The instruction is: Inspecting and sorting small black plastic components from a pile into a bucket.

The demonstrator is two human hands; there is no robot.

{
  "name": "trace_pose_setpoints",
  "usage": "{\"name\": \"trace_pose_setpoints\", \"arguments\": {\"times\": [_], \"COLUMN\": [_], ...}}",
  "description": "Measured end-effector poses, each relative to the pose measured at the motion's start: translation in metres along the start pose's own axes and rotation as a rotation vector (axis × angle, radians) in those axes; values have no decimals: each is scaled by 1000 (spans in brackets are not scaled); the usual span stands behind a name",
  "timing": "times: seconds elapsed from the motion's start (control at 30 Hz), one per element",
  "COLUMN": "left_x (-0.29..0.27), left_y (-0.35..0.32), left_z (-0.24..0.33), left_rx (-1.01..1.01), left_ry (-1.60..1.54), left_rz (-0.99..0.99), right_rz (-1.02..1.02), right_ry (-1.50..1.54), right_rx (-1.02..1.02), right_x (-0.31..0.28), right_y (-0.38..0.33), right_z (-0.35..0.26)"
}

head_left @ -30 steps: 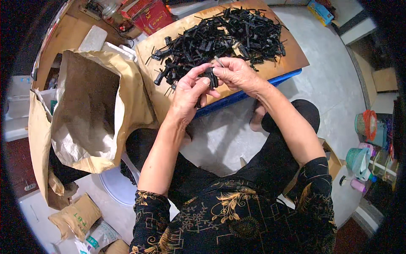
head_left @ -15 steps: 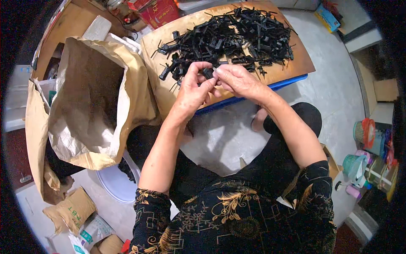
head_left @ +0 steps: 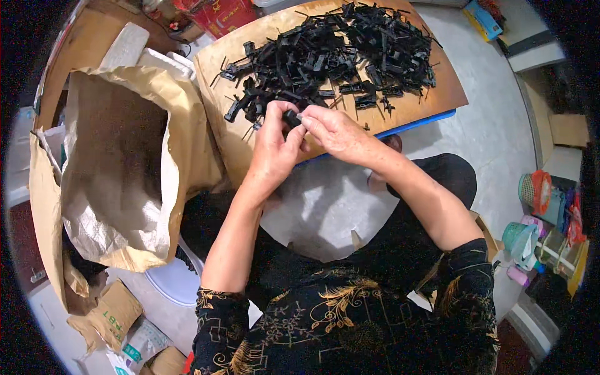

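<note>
Between my hands is a small black plastic part (head_left: 290, 117), mostly covered by fingers. My left hand (head_left: 274, 147) is closed around it, thumb and forefinger curled. The thumb and forefinger of my right hand (head_left: 334, 132) pinch at its right end, where a small pale bit shows; I cannot make out what that is. Just beyond my fingers spreads a large heap of black plastic parts (head_left: 319, 53), many with thin rods sticking out. The heap lies on a wooden board (head_left: 447, 84), and my hands are over the board's near edge.
A big open paper sack (head_left: 194, 147) with a pale lining stands at the left of the board. A bluish-white tub (head_left: 172, 284) is beneath it, near full paper bags (head_left: 115, 312). Baskets and plastic containers (head_left: 525, 240) line the right side. A red box (head_left: 222, 15) stands behind the board.
Both hands have shifted slightly left and down in view, still together on the black part. The sack and board also appear a little farther left, as the view has moved.
</note>
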State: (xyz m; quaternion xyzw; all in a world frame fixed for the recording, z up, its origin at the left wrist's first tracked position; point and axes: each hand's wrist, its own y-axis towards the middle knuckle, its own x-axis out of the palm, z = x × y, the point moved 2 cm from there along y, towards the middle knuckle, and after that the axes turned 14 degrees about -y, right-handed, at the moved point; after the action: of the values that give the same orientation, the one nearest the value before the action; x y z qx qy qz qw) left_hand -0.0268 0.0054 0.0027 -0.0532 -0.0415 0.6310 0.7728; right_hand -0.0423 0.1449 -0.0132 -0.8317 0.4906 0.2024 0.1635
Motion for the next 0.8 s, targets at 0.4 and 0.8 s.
{"name": "trace_pose_setpoints", "arguments": {"times": [0.4,0.8], "left_x": [-6,-22], "left_y": [13,12], "left_z": [-9,-5], "left_rx": [289,-314], "left_ry": [286,-1183], "left_rz": [127,119], "right_rz": [117,166], "right_ry": [-49,-865], "right_rx": [-10,181], "right_x": [2,-75], "right_y": [20,-1], "right_z": [6,60]}}
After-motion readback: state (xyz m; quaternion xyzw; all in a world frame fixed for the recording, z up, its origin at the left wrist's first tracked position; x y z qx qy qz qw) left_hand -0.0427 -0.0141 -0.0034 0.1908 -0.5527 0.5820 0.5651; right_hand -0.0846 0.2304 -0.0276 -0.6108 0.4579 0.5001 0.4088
